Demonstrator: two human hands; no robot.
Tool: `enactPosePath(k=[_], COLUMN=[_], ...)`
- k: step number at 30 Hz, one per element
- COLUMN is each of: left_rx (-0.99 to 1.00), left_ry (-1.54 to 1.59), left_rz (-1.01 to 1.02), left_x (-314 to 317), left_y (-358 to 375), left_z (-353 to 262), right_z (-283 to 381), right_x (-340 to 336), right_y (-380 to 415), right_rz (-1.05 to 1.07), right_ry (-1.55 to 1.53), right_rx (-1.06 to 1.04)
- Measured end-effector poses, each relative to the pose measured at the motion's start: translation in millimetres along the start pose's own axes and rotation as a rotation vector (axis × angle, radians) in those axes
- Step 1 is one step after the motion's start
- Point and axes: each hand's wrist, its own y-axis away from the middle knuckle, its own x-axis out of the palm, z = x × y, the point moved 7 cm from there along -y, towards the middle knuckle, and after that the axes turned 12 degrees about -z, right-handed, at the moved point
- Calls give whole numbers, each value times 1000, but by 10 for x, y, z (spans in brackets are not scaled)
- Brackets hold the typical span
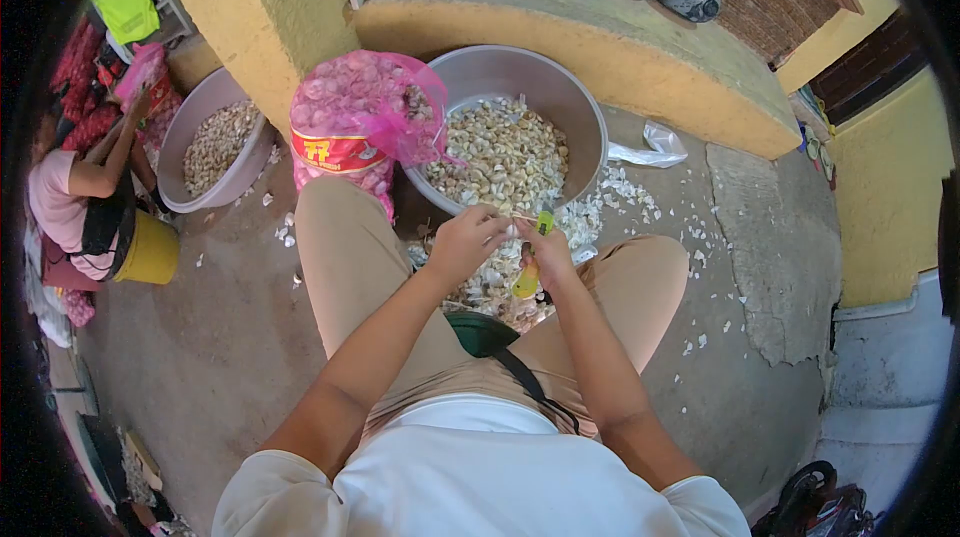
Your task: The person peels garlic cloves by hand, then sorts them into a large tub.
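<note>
My right hand (547,257) is wrapped round a yellow-green utility knife (526,282), its upper end showing above my fingers. Close beside it, my left hand (468,245) pinches a small pale piece of garlic (514,228), mostly covered by the fingers. Both hands are between my knees, at the near rim of a large grey basin (590,102). Inside the basin lies a heap of garlic cloves (505,152). Loose garlic skins (490,287) cover the ground below my hands.
A pink mesh sack of garlic (345,102) leans against the basin's left side. At far left, a person (85,172) sits on a yellow bucket (150,249) beside another basin (175,172). A yellow ledge (600,47) runs behind; a plastic bag (655,147) lies at right.
</note>
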Motion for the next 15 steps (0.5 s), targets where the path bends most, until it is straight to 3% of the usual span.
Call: enactPosePath(k=[15], left_rx=[-93], left_ry=[185], left_rz=[61], left_x=[76], left_y=[6], left_z=[98], right_z=[-52], right_x=[-27], right_y=[-15], right_rz=[-15], right_ry=[-5], right_rx=[23])
